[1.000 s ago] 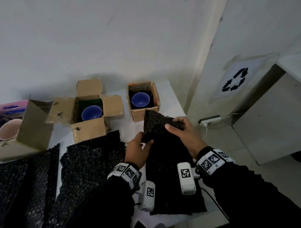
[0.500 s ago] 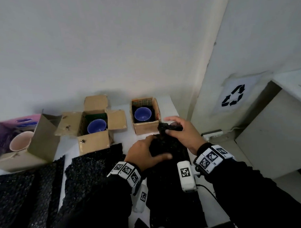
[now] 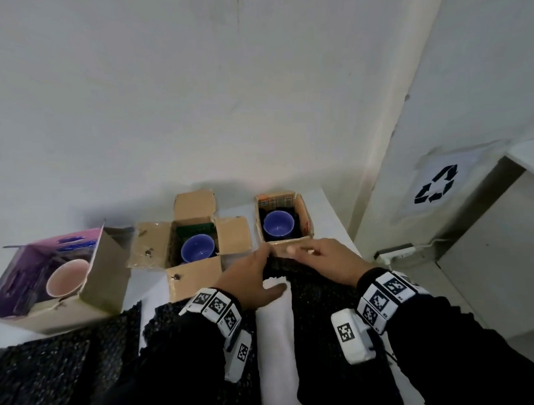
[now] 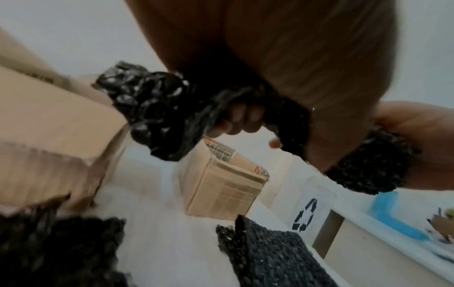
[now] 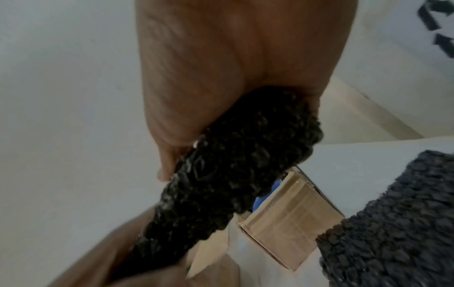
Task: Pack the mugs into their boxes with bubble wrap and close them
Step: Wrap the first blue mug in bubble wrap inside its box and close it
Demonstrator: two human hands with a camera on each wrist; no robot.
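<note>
Mugs sit in three open boxes along the back of the white desk. Farthest left, a pink mug lies in the purple box. Next, a blue mug rests in the brown box with spread flaps. Rightmost, another blue mug stands upright in the small box, dark padding showing around it and its top uncovered.

The left hand and the right hand meet just in front of that small box, together carrying a rolled piece of black bubble wrap. The left fingers curl around one end of the roll; the right hand clasps the other end against its palm. The roll's long axis runs side to side, roughly parallel to the box's near wall.

The box lies straight ahead of both hands and a little below the roll, with the right hand slightly nearer its opening. By my reading, the wrap must travel forward and down over the mug.

The wrap is black, knobbly and glossy, soft enough to bunch. More sheets lie flat on the desk's near side.
</note>
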